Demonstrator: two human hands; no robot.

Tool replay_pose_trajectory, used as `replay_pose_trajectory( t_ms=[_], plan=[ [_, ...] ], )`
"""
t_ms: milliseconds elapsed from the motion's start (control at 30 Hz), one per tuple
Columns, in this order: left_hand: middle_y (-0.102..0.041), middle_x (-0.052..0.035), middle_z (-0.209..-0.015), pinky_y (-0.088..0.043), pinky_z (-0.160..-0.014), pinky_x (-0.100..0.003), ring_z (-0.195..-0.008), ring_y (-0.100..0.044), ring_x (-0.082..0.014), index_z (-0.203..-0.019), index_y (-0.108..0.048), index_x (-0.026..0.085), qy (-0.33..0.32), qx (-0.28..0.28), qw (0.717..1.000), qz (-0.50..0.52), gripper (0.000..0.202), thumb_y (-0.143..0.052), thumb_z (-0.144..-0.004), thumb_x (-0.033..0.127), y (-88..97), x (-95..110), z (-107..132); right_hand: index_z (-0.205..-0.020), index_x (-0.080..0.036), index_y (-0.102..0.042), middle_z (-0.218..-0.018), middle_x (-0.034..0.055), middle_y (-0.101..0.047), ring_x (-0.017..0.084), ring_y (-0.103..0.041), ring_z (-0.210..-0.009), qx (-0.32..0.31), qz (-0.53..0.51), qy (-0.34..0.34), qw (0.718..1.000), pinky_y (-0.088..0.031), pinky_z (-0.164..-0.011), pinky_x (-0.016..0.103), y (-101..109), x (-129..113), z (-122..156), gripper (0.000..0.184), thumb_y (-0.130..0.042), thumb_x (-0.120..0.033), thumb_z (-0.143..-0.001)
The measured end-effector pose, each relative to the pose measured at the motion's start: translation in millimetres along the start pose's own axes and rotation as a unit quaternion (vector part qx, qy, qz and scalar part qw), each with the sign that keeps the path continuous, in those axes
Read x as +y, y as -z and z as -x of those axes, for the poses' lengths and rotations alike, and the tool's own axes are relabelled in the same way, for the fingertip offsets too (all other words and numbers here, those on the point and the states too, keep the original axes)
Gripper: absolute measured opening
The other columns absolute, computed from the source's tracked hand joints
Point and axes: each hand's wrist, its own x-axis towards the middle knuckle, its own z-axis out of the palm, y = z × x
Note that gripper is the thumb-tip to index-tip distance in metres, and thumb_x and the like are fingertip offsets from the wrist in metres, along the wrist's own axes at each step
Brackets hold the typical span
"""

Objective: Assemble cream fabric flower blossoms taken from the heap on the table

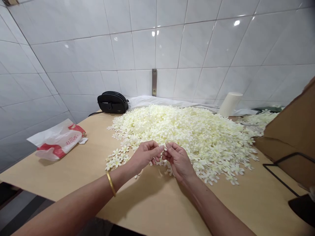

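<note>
My left hand [147, 153], with a gold bangle [110, 183] on its wrist, is closed in a pinch in front of the flower pile. Facing it, my right hand [178, 159] is pinched too, the fingertips of both nearly meeting. Between them shows a bit of a small white artificial flower [165, 148], mostly covered by the fingers. Just behind lies a large heap of cream-white artificial flowers [177, 124] with pale yellow centres. Several loose flowers [116, 159] lie flat on the table left of my left hand.
On the wooden table [98, 144], a white and red plastic bag [60, 139] lies left and a black pouch [113, 102] stands behind it. A white cone [230, 103] rises behind the heap. At right are a cardboard box [292, 131] and a black metal frame [278, 170]. Tiled wall behind.
</note>
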Motion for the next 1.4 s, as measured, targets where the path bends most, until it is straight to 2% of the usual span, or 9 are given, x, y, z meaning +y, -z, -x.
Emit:
replay_pose_trajectory(
  t_ms=[167,367,500,600,767,900,1100,1267,1400],
  plan=[
    [-0.056,-0.0007,-0.054,-0.035,-0.048,-0.020,-0.044,-0.046,-0.0063,-0.059,-0.051,0.013,0.014,0.015,0.998,0.065,0.014,-0.060,-0.063,0.024,-8.0,-3.3,2.3,-0.061,-0.017,-0.045,-0.051,-0.0052,-0.045,0.007,-0.044,-0.048,-0.002,0.030,0.011,0.999,-0.037,-0.051,0.021,1.1,3.9,-0.9,0.028,-0.053,-0.040,-0.073],
    [-0.049,0.0027,-0.044,-0.032,-0.042,-0.020,-0.040,-0.042,-0.0065,-0.058,-0.052,0.013,0.027,0.072,0.996,-0.045,0.009,-0.057,-0.061,0.021,7.9,1.2,-5.5,-0.062,-0.018,-0.048,-0.054,-0.0044,-0.043,0.008,-0.042,-0.052,0.065,0.152,0.113,0.980,-0.037,-0.053,0.021,0.4,-7.2,2.4,0.024,-0.049,-0.036,-0.077],
    [-0.048,0.0026,-0.045,-0.029,-0.041,-0.019,-0.040,-0.040,-0.0055,-0.056,-0.051,0.014,-0.062,0.147,0.979,-0.129,0.013,-0.054,-0.064,0.024,29.1,27.0,-35.0,-0.061,-0.017,-0.050,-0.053,-0.0031,-0.043,0.009,-0.041,-0.052,0.001,0.277,0.135,0.951,-0.034,-0.050,0.021,-6.3,-9.0,9.5,0.024,-0.046,-0.033,-0.079],
    [-0.047,0.0026,-0.045,-0.029,-0.040,-0.019,-0.039,-0.040,-0.0054,-0.055,-0.051,0.014,-0.099,0.153,0.969,-0.165,0.013,-0.054,-0.063,0.023,35.5,45.7,-68.5,-0.062,-0.016,-0.051,-0.053,-0.0026,-0.042,0.009,-0.040,-0.051,-0.029,0.319,0.137,0.938,-0.032,-0.046,0.021,-9.3,-2.6,10.2,0.025,-0.045,-0.033,-0.079],
    [-0.045,0.0047,-0.045,-0.029,-0.041,-0.019,-0.041,-0.041,-0.0063,-0.061,-0.052,0.014,-0.123,0.167,0.962,-0.179,0.010,-0.059,-0.058,0.021,34.7,49.4,-108.9,-0.064,-0.015,-0.051,-0.053,-0.0025,-0.043,0.009,-0.042,-0.049,-0.011,0.255,0.110,0.961,-0.036,-0.047,0.020,-5.3,0.3,3.0,0.027,-0.045,-0.038,-0.078],
    [-0.045,0.0043,-0.047,-0.031,-0.044,-0.020,-0.045,-0.042,-0.0067,-0.059,-0.052,0.014,-0.137,0.164,0.960,-0.179,0.020,-0.055,-0.065,0.033,30.0,41.4,-90.1,-0.066,-0.015,-0.051,-0.053,-0.0026,-0.045,0.009,-0.043,-0.049,0.047,0.194,0.103,0.974,-0.038,-0.048,0.021,-2.7,-4.2,-0.2,0.028,-0.047,-0.041,-0.077],
    [-0.050,0.0030,-0.054,-0.036,-0.047,-0.020,-0.047,-0.045,-0.0062,-0.067,-0.054,0.013,-0.020,-0.038,0.995,-0.086,0.017,-0.060,-0.063,0.028,20.6,24.6,-26.0,-0.065,-0.016,-0.048,-0.053,-0.0033,-0.044,0.009,-0.043,-0.049,0.012,0.230,0.110,0.967,-0.037,-0.049,0.020,-4.8,0.6,1.3,0.028,-0.043,-0.039,-0.079],
    [-0.045,0.0049,-0.046,-0.034,-0.044,-0.019,-0.041,-0.042,-0.0051,-0.062,-0.050,0.012,-0.042,0.025,0.996,-0.078,0.011,-0.057,-0.064,0.020,27.7,26.3,-24.6,-0.074,-0.017,-0.048,-0.055,-0.0036,-0.043,0.009,-0.042,-0.049,0.018,0.320,0.137,0.937,-0.034,-0.047,0.020,-7.7,8.5,5.2,0.022,-0.038,-0.034,-0.083],
    [-0.047,0.0034,-0.049,-0.036,-0.045,-0.019,-0.043,-0.044,-0.0049,-0.062,-0.049,0.012,-0.127,0.087,0.981,-0.116,0.006,-0.053,-0.065,0.016,31.3,43.8,-64.6,-0.075,-0.017,-0.050,-0.060,-0.0011,-0.048,0.011,-0.044,-0.054,-0.041,0.460,0.237,0.855,-0.034,-0.051,0.022,-12.4,13.5,12.0,0.018,-0.036,-0.024,-0.083]
  ],
)
